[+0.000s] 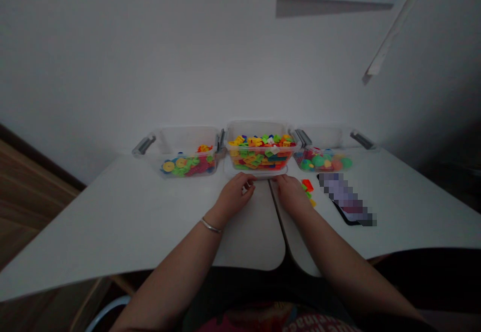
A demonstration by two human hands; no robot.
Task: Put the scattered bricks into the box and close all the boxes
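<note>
My left hand (237, 193), with a bangle (211, 225) on its wrist, is at the front edge of a white lid (259, 175) under the middle box. Its fingers are bent, with a gap between them and the thumb, and I see nothing held. At the same lid edge, further right, is my right hand (291, 192), its fingers drawn together; whatever may be in them is hidden. The clear plastic middle box (263, 127) holds many colourful plastic building pieces (259, 154). Beside my right hand lie a few loose red, green and yellow pieces (307, 186).
A left clear box (188, 136) contains gear-like discs and other pieces. Coloured round pieces lie in a right clear box (323, 136). A phone (347, 199) rests on the white table (165, 227) to the right. A seam runs between two tabletops, and a wall stands behind.
</note>
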